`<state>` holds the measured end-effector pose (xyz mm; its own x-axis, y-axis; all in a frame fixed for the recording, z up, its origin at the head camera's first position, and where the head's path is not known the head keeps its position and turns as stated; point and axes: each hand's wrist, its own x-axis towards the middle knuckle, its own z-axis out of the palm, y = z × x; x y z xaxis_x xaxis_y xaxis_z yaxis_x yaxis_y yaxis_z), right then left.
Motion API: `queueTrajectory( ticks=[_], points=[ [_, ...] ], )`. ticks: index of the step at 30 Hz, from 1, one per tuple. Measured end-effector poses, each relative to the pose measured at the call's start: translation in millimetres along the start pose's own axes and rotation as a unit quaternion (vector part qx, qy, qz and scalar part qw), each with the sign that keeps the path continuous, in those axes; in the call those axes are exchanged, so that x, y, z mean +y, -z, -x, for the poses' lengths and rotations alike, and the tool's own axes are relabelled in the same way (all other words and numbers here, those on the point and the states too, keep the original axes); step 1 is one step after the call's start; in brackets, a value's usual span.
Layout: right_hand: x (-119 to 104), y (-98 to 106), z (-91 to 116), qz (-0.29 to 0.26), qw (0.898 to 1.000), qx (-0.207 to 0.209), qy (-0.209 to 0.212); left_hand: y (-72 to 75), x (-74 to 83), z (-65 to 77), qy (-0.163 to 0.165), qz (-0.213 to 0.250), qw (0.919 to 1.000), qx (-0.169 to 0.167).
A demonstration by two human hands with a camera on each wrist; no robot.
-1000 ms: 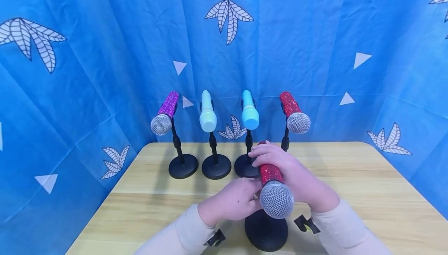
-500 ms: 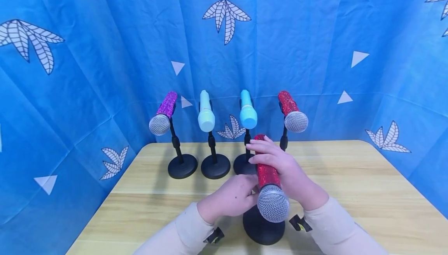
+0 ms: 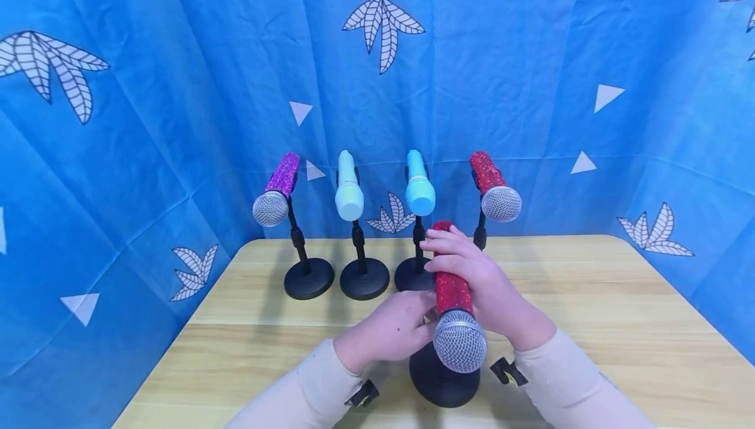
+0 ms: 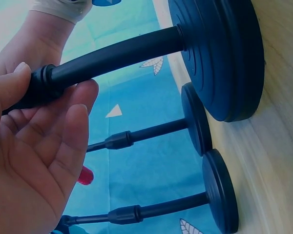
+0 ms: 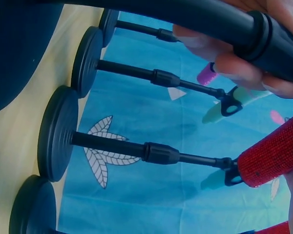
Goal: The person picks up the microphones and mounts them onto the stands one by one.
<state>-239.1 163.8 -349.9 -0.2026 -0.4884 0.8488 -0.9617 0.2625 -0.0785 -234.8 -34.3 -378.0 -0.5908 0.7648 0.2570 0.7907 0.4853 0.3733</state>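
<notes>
A red glittery microphone (image 3: 453,293) with a silver mesh head sits on a black desk stand (image 3: 444,380) near the front of the table. My right hand (image 3: 492,288) holds its handle from the right, fingers across the top. Below the microphone, my left hand (image 3: 394,325) grips the stand's collar (image 4: 44,80), thumb on one side and fingers on the other in the left wrist view. The stand's round base (image 4: 224,63) is at or near the tabletop; contact is unclear. In the right wrist view, the red handle (image 5: 273,151) shows, but the clip under it is mostly out of frame.
Behind stand a purple microphone (image 3: 284,177), a pale green one (image 3: 349,186), a light blue one (image 3: 419,183) and another red one (image 3: 489,177), each on a black stand. The wooden table (image 3: 236,350) meets a blue patterned curtain (image 3: 501,75).
The front microphone's tail end has risen slightly and more of its red handle shows. Its base has shifted a little toward the back. Both hands keep their holds.
</notes>
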Motion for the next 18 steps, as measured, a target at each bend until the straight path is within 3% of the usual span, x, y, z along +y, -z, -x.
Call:
queueTrajectory(
  ticks=[9,18],
  points=[
    [-6.0,7.6,-1.9,0.025,0.997,-0.050,-0.062,1.8,-0.6,-0.3,-0.005,-0.002,1.0000,0.003],
    [-22.1,25.7,2.1,0.055,0.978,-0.119,-0.164,2.5,-3.2,2.1,-0.001,0.015,0.9999,0.006]
  ],
)
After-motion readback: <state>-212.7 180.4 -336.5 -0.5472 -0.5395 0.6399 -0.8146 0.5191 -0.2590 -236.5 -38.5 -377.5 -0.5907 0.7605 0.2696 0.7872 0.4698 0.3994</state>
